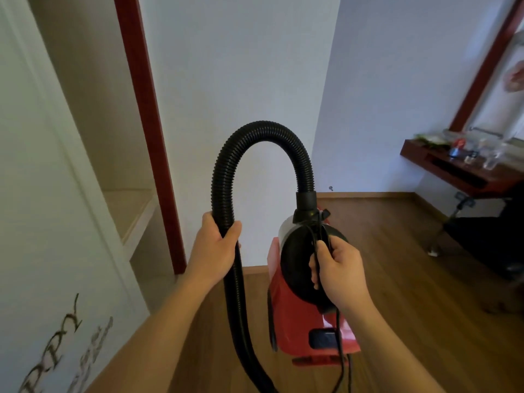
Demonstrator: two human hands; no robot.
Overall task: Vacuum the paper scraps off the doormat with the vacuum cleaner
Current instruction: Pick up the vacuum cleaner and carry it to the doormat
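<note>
Our left grip [217, 245] wrapped round the hose [255, 131], right grip [337, 270] clasping the vacuum cleaner [300, 321] and cord [338, 336] near centre, we should loosen the cord and seek the doormat, out of view

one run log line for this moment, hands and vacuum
left hand: grips hose | right hand: holds vacuum cleaner handle plus cord | doormat, scraps: not in view

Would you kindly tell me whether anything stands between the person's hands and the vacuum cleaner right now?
Nothing does. The left hand grips the black hose, and the right hand holds the handle of the vacuum cleaner together with its cord. No doormat is in view, so the way there cannot be judged.
</note>
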